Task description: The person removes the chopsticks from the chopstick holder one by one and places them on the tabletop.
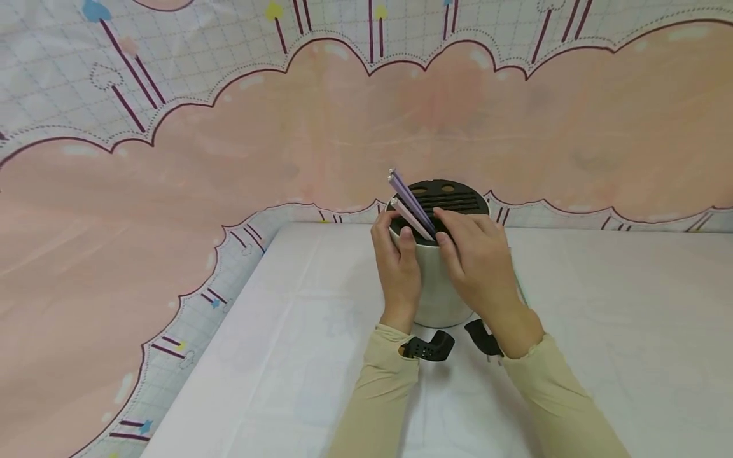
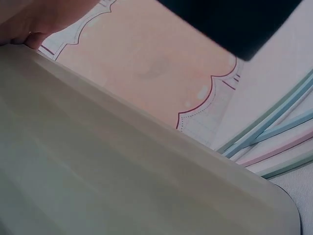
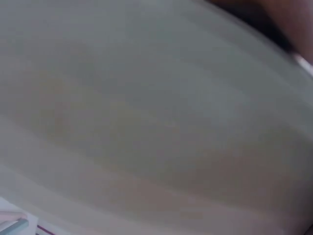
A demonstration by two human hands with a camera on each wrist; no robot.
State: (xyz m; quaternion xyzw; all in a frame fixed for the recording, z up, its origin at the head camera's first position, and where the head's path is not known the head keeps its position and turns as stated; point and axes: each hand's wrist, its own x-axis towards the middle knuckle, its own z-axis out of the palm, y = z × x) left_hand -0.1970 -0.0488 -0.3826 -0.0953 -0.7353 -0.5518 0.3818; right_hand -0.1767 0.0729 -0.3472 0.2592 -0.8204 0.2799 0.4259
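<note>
A pale, round utensil holder [image 1: 443,289] with a black slotted top [image 1: 458,202] stands on the table. Several purple and pink chopsticks [image 1: 408,194] lean out of its front opening toward the upper left. My left hand [image 1: 396,270] grips the holder's left side, with the thumb along the front rim. On the other side, my right hand [image 1: 481,264] grips the rim, its fingers over the black top and its thumb in front, close to the chopsticks. Both wrist views are mostly filled by the holder wall [image 2: 137,161]; parts of the fingers are hidden.
Behind the holder, several blue, green and pink sticks [image 2: 281,132] lie on the white table [image 1: 286,356], mostly hidden in the head view. A patterned pink cloth [image 1: 200,172] hangs beyond the table's back and left edges. Black wrist mounts [image 1: 432,346] sit below the hands.
</note>
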